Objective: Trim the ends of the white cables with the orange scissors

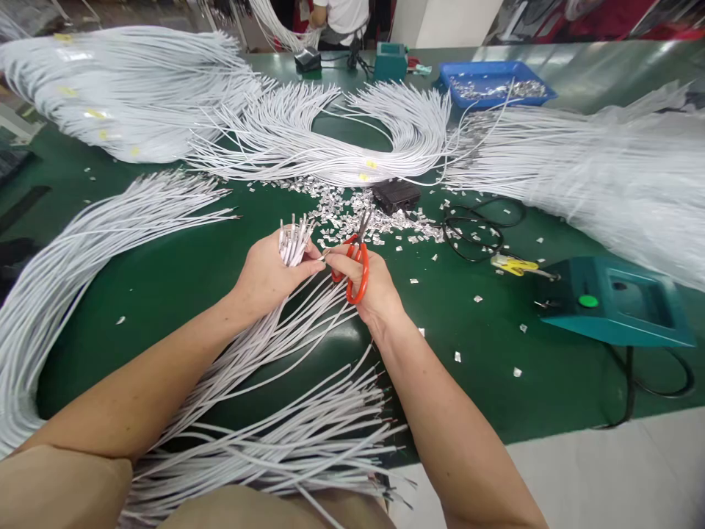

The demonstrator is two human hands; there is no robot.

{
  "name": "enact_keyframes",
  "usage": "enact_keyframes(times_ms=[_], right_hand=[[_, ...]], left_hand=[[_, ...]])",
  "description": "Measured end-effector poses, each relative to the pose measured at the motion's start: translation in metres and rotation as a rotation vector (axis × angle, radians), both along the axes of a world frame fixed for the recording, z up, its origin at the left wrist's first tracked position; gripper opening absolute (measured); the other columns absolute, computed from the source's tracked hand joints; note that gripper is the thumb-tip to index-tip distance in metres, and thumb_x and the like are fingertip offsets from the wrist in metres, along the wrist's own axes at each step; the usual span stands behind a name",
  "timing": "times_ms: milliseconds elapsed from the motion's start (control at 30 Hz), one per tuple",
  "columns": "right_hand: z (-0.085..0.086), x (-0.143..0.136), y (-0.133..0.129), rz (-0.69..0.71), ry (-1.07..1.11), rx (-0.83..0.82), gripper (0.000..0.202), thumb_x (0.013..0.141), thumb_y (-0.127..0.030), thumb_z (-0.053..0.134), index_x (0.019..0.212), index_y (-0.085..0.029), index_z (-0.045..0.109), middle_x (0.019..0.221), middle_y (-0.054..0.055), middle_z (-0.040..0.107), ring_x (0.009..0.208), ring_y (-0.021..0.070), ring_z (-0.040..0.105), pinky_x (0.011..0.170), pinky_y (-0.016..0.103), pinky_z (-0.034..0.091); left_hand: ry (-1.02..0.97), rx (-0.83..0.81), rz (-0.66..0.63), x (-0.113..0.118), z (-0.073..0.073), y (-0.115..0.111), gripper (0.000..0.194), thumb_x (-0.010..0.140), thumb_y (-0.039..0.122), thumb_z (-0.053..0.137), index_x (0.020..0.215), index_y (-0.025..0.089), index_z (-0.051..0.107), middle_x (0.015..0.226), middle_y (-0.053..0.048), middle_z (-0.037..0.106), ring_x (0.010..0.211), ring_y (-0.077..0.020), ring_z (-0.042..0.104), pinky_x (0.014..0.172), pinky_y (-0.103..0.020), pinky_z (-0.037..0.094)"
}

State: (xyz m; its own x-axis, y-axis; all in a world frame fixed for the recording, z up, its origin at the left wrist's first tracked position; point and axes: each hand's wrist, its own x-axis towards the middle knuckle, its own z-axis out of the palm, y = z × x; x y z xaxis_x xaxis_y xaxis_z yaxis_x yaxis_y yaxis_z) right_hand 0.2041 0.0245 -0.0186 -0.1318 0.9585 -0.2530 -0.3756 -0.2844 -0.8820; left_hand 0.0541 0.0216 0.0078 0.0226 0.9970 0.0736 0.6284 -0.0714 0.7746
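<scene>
My left hand [269,268] is closed around a bunch of white cables [294,241], whose cut ends stick up above the fist. Its thumb and forefinger meet the fingertips of my right hand [369,283] at one cable end. Red-handled scissors [358,273] hang on my right hand, blades pointing up and away, while that thumb and forefinger pinch the cable end. Whatever tiny piece lies between the fingertips is hard to make out. Below my wrists, more white cables [264,433] lie across the front of the bench with their stripped ends to the right.
Foil scraps [341,209] litter the green bench [440,397] around a black block [396,195]. At right stands a teal machine [617,301] with a yellow-handled tool [515,265]. A blue tray [496,82] and large cable bundles [132,95] are farther back. Another person [344,18] sits beyond.
</scene>
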Motion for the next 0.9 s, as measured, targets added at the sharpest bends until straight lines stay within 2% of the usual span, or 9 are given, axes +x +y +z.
enact_keyframes(times_ms=[133,233,400,667,733,900], right_hand=[[-0.002,0.000,0.001,0.027,0.048,0.003,0.017,0.060,-0.023,0.073,0.053,-0.016,0.060,0.050,-0.005,0.048,0.053,0.0084,0.043,0.056,0.026,0.035],[-0.004,0.000,0.001,0.016,0.037,0.011,0.017,0.062,-0.024,0.071,0.051,-0.017,0.059,0.050,-0.005,0.048,0.053,0.0090,0.043,0.056,0.026,0.034],[-0.003,0.002,0.003,-0.036,-0.054,0.026,0.010,0.061,-0.025,0.073,0.066,-0.016,0.069,0.059,-0.004,0.057,0.057,0.0083,0.047,0.061,0.025,0.038],[0.004,0.003,-0.001,0.003,-0.190,0.071,0.020,0.067,-0.035,0.071,0.075,-0.016,0.070,0.068,-0.001,0.064,0.064,0.0118,0.055,0.066,0.026,0.042],[0.000,0.004,0.000,0.001,-0.341,0.148,0.019,0.070,-0.035,0.067,0.073,-0.017,0.068,0.071,0.000,0.064,0.067,0.0128,0.055,0.066,0.027,0.042],[-0.014,0.007,0.002,0.056,-1.024,0.399,0.018,0.076,-0.031,0.058,0.064,-0.018,0.057,0.067,0.000,0.058,0.061,0.0123,0.047,0.058,0.026,0.033]], left_hand=[[-0.011,-0.033,0.003,-0.001,0.000,0.001,0.013,0.068,0.026,0.071,0.077,0.019,0.067,0.081,0.000,0.072,0.077,-0.0176,0.064,0.074,-0.027,0.049],[-0.062,-0.054,-0.023,-0.003,-0.003,0.003,0.015,0.068,0.028,0.072,0.077,0.018,0.067,0.082,-0.001,0.073,0.078,-0.0183,0.065,0.075,-0.028,0.050],[-0.265,-0.124,-0.036,-0.007,-0.011,0.007,0.027,0.065,0.037,0.077,0.080,0.017,0.065,0.079,-0.003,0.074,0.072,-0.0197,0.067,0.070,-0.030,0.051],[-0.170,-0.030,-0.006,-0.009,-0.010,0.008,0.021,0.065,0.032,0.076,0.078,0.017,0.067,0.082,-0.001,0.073,0.076,-0.0191,0.066,0.073,-0.029,0.050],[-0.182,-0.027,-0.003,-0.010,-0.010,0.009,0.022,0.065,0.032,0.076,0.078,0.017,0.067,0.081,-0.001,0.072,0.076,-0.0186,0.065,0.073,-0.029,0.049],[-0.242,-0.029,0.012,-0.011,-0.008,0.008,0.021,0.066,0.029,0.076,0.080,0.017,0.067,0.085,-0.001,0.072,0.079,-0.0182,0.065,0.075,-0.029,0.049]])
